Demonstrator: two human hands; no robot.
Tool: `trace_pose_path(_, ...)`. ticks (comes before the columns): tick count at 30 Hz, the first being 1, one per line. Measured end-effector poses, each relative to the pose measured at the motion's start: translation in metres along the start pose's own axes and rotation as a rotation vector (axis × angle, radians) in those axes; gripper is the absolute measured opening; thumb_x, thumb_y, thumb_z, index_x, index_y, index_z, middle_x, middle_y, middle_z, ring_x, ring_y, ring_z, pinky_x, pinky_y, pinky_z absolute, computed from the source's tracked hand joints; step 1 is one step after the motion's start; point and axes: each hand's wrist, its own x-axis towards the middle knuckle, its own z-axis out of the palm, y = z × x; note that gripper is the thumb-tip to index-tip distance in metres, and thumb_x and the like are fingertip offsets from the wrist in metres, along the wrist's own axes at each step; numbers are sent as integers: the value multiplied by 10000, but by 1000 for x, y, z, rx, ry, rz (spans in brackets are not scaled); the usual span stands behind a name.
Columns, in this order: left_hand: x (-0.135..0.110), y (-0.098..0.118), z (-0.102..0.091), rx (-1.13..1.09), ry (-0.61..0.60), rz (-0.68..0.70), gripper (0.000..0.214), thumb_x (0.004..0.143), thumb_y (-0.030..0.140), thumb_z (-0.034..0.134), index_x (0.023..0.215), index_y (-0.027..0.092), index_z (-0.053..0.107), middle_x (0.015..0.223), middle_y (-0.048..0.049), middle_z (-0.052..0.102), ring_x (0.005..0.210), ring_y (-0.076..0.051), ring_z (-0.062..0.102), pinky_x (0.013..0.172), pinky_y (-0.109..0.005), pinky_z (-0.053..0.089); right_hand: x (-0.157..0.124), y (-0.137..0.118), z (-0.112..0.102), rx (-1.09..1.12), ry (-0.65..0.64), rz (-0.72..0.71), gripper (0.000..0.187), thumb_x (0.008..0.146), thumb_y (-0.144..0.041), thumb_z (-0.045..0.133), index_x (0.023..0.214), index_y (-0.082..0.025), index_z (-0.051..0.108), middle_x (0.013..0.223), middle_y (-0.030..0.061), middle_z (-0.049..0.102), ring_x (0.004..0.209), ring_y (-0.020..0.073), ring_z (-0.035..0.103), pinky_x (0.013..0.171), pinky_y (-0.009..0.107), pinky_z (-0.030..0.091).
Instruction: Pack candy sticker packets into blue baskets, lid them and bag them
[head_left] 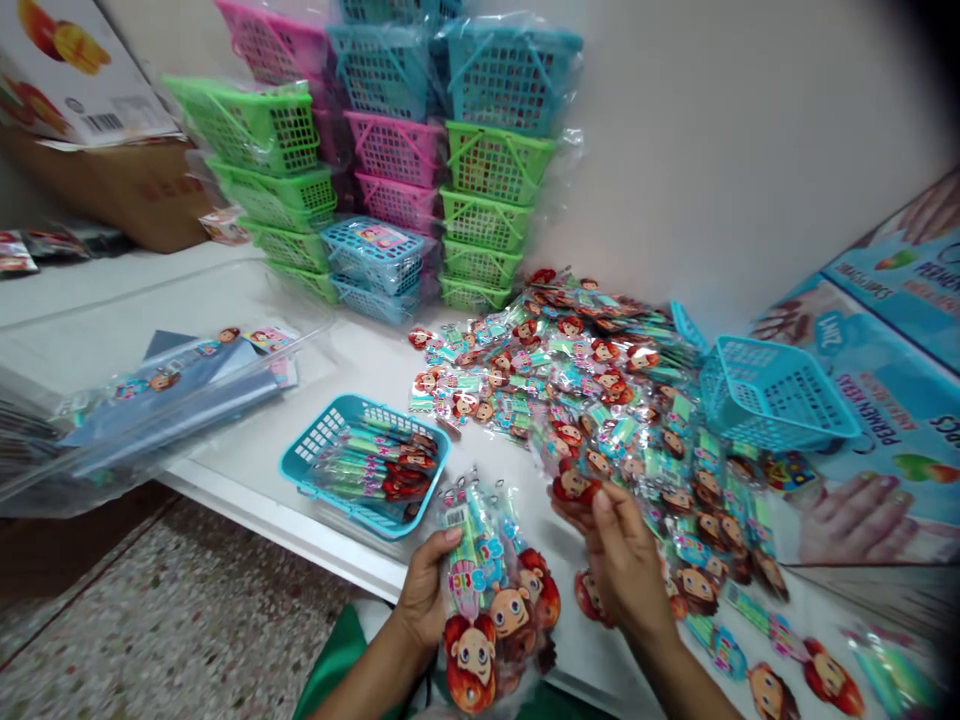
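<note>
My left hand [424,590] is closed around a bunch of clear candy stick packets [480,590], printed with red-haired and brown-haired cartoon heads that point down toward me. Over the table's right part, my right hand [622,550] pinches the red-haired end of one packet [574,486]. Its other end lies toward the large pile of the same packets [592,370]. Left of the pile, a blue basket [300,475] holds several packets laid side by side. A few loose packets [772,640] lie near the lower right corner.
Wrapped green, pink and blue baskets [487,165] stand stacked against the wall. An upright blue basket [780,400] sits beside printed cartons [885,400] on the right. At left are a clear plastic bag [195,400] and a brown carton [127,190]. The table's front edge [300,535] runs below.
</note>
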Motion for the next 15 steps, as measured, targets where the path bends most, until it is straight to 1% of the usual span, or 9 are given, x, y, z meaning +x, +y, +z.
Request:
trace_pose_path(2,2,0,0,-5,-25,37,254,750,229,574,957,108,657,827,-87,730,898,-266,671,923,-433,449,-16,12,8,204,-53,102,218,912,-422,422,1058,-267,466,1012,55,655,894,225,656,763,406,542)
trace_pose_path(3,3,0,0,-9,-36,50,256,751,225,572,964,111,656,837,-86,729,901,-264,670,925,-432,449,-25,18,12,259,-63,154,209,901,-423,444,1033,-267,482,1003,56,661,902,228,656,761,405,547)
trace_pose_path(5,5,-1,-1,-17,-49,62,279,755,218,564,1002,118,648,866,-83,727,909,-260,668,929,-430,449,-40,26,17,312,-73,223,207,882,-419,475,1000,-257,523,1002,64,665,957,233,640,793,400,546)
trace_pose_path(7,6,-3,-3,-21,-42,58,299,756,214,562,1028,118,639,884,-85,725,914,-261,666,928,-432,451,-49,30,17,351,-62,254,191,866,-399,500,964,-246,561,995,62,662,993,225,620,833,379,534)
trace_pose_path(10,5,-4,-5,-18,-23,22,324,730,236,591,1023,105,640,881,-92,725,905,-272,666,913,-433,462,-48,29,12,380,-49,246,124,866,-348,496,858,-247,568,905,28,645,929,189,616,830,335,522)
trace_pose_path(12,4,-4,-6,-10,-30,5,355,709,252,612,1029,101,639,888,-95,724,896,-278,668,898,-429,472,-43,26,9,358,-57,222,138,873,-327,467,784,-244,533,830,13,607,850,174,602,787,318,520)
trace_pose_path(13,4,-4,-6,-7,-40,2,375,702,258,617,1042,102,634,898,-96,723,894,-280,668,893,-427,475,-40,24,7,345,-72,212,155,873,-322,449,756,-241,511,790,9,581,807,172,589,759,313,518)
trace_pose_path(15,3,-5,-4,-5,-63,2,412,696,266,618,1075,105,622,920,-96,720,893,-281,668,886,-425,478,-36,19,6,350,-144,202,178,859,-323,414,715,-235,468,700,3,516,702,167,550,687,307,508)
